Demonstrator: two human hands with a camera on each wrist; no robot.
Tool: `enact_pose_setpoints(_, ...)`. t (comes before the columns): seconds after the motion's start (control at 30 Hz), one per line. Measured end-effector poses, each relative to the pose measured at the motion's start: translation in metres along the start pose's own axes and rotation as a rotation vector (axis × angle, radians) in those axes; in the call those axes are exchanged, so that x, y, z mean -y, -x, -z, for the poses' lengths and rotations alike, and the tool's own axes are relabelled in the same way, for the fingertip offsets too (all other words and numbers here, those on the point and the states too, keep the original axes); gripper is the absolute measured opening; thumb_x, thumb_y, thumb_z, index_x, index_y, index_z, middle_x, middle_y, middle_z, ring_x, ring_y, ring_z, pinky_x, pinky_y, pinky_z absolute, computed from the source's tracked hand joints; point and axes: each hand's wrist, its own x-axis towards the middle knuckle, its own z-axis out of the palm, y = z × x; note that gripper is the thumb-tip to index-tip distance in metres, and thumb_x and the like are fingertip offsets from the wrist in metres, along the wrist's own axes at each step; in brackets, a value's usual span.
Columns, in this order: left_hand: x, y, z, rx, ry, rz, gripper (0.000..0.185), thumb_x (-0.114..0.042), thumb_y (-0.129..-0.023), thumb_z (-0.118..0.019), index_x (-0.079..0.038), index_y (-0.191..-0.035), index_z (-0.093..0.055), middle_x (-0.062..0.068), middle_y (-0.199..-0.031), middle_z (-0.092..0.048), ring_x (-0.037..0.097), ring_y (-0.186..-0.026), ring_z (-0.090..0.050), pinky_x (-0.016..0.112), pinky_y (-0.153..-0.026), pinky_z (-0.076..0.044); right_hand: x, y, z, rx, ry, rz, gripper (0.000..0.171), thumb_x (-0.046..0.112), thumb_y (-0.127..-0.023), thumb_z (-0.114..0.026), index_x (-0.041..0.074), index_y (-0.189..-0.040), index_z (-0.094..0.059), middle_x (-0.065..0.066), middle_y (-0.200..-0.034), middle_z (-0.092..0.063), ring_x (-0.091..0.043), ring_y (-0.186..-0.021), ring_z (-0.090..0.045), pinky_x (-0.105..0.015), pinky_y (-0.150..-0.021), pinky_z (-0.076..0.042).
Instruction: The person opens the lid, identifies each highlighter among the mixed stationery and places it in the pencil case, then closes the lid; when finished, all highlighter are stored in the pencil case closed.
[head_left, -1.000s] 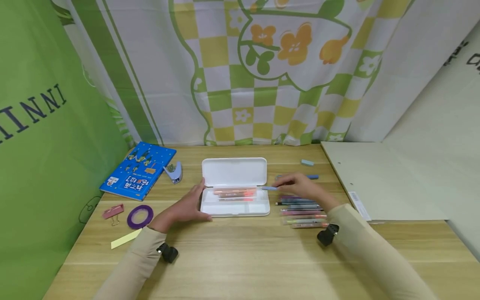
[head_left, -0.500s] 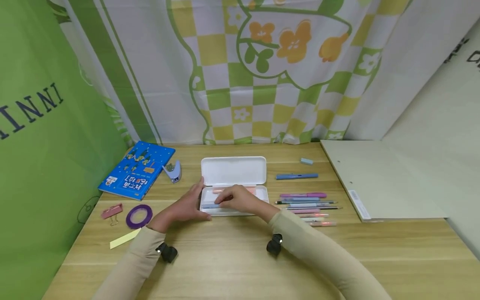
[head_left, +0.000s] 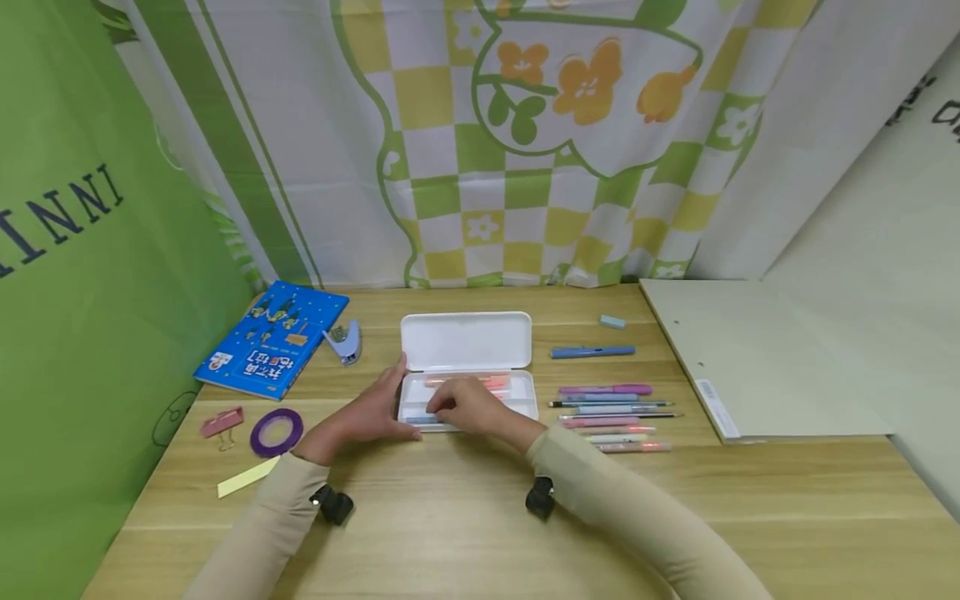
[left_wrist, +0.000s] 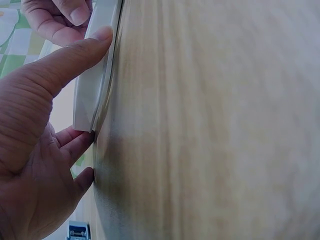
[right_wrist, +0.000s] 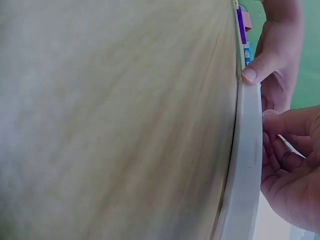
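Note:
An open white pencil case [head_left: 522, 402] lies mid-table with its lid [head_left: 465, 342] folded back. Orange pens [head_left: 465, 382] lie along its far side. My left hand [head_left: 371, 412] grips the case's front left corner, thumb on the front rim [left_wrist: 95, 75] and fingers round the end. My right hand [head_left: 461, 406] reaches into the tray, its curled fingers pinching a light blue pen [head_left: 417, 421] low at the front left. The right wrist view shows the case's rim [right_wrist: 245, 165] edge-on, my right hand's curled fingers [right_wrist: 287, 165] just inside it.
Right of the case lies a row of several pens [head_left: 611, 417], with a blue pen [head_left: 592, 352] and an eraser [head_left: 612, 322] behind. On the left are a blue book [head_left: 273, 340], stapler [head_left: 345, 342], purple tape ring [head_left: 276, 432], pink clip [head_left: 222, 422] and yellow note [head_left: 250, 477]. A cream board [head_left: 757, 367] sits right.
My right hand carried the light blue pen from the right of the case into the tray and lowered it toward the front left. The left hand stayed on the case.

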Motion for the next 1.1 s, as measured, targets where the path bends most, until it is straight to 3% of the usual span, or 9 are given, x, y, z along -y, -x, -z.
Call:
enact_pose_setpoints(0.17, 0.001, 0.000, -0.001, -0.003, -0.006, -0.002, 0.128, -0.039, -0.070, -0.083, 0.002, -0.149, 0.008, 0.025, -0.152, -0.016, 0.037, -0.137, -0.023, 0.049, -0.111, -0.022, -0.002, 0.004, 0.007, -0.005, -0.080, -0.092, 0.010, 0.001, -0.083, -0.067, 0.002, -0.090, -0.074, -0.005, -0.092, -0.071, -0.016, -0.093, -0.063, -0.024, -0.082, -0.048)
enact_pose_setpoints(0.33, 0.000, 0.000, -0.001, -0.007, 0.000, -0.003, 0.129, -0.039, -0.069, -0.084, 0.001, -0.149, 0.008, 0.025, -0.151, -0.016, 0.037, -0.138, -0.022, 0.050, -0.111, -0.022, -0.007, 0.018, 0.031, -0.022, -0.207, -0.157, 0.013, 0.003, -0.087, -0.065, 0.000, -0.096, -0.073, -0.006, -0.096, -0.071, -0.016, -0.093, -0.063, -0.024, -0.080, -0.049)
enact_pose_setpoints(0.7, 0.000, -0.001, -0.001, -0.022, -0.013, -0.024, 0.129, -0.038, -0.068, -0.085, 0.004, -0.148, 0.007, 0.027, -0.150, -0.018, 0.038, -0.137, -0.022, 0.050, -0.110, -0.022, -0.046, 0.086, 0.095, -0.071, -0.370, -0.250, 0.021, 0.007, -0.091, -0.062, -0.007, -0.106, -0.067, -0.017, -0.107, -0.065, -0.014, -0.089, -0.062, -0.027, -0.076, -0.052)
enact_pose_setpoints(0.83, 0.000, -0.001, -0.001, -0.020, -0.009, -0.022, 0.130, -0.038, -0.067, -0.085, 0.003, -0.149, 0.007, 0.027, -0.151, -0.017, 0.038, -0.138, -0.022, 0.050, -0.110, -0.023, -0.060, 0.112, 0.114, -0.087, -0.313, -0.271, 0.020, 0.006, -0.090, -0.063, -0.008, -0.104, -0.066, -0.018, -0.103, -0.066, -0.014, -0.088, -0.062, -0.026, -0.076, -0.052)
enact_pose_setpoints(1.1, -0.001, 0.000, 0.000, -0.014, -0.003, -0.006, 0.130, -0.037, -0.067, -0.085, 0.002, -0.149, 0.008, 0.026, -0.150, -0.019, 0.036, -0.136, -0.024, 0.049, -0.111, -0.023, -0.088, 0.146, 0.138, -0.054, -0.061, -0.333, 0.012, 0.005, -0.089, -0.064, -0.001, -0.097, -0.070, -0.010, -0.095, -0.069, -0.019, -0.086, -0.062, -0.025, -0.072, -0.051)
